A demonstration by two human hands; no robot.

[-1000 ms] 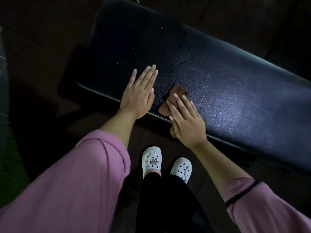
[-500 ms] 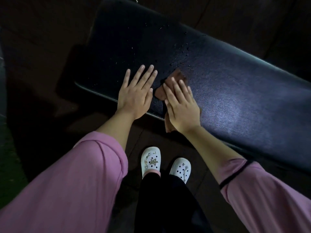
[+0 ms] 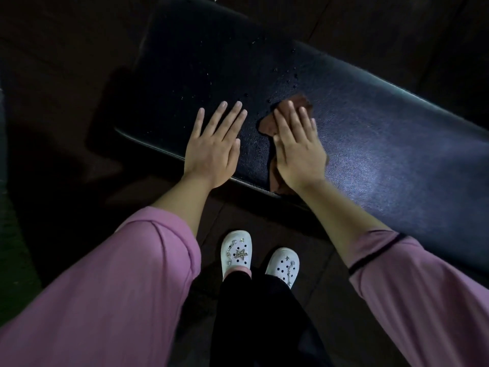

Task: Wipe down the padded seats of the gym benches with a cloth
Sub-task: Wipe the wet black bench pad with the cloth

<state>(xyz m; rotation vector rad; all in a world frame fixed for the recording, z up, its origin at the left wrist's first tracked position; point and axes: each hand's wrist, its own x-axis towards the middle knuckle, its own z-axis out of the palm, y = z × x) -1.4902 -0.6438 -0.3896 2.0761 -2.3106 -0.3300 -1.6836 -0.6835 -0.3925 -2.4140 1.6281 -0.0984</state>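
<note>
Now your right hand [image 3: 299,152], fingers flat, has pushed the brown cloth [image 3: 267,123] farther across the padded seat [image 3: 383,133], toward remaining droplets [image 3: 291,78].

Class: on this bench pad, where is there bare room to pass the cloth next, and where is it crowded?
Bare: the long bench pad stretch beyond the right hand. Droplets dot the far side above both hands. Crowded: the near edge, where the left hand lies flat beside the cloth.

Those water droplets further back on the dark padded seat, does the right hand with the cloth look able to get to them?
Probably yes. The right hand presses the brown cloth flat on the black padded bench seat, and the droplets lie just beyond its fingertips with only bare padding between. The left hand rests off to the side.
</note>
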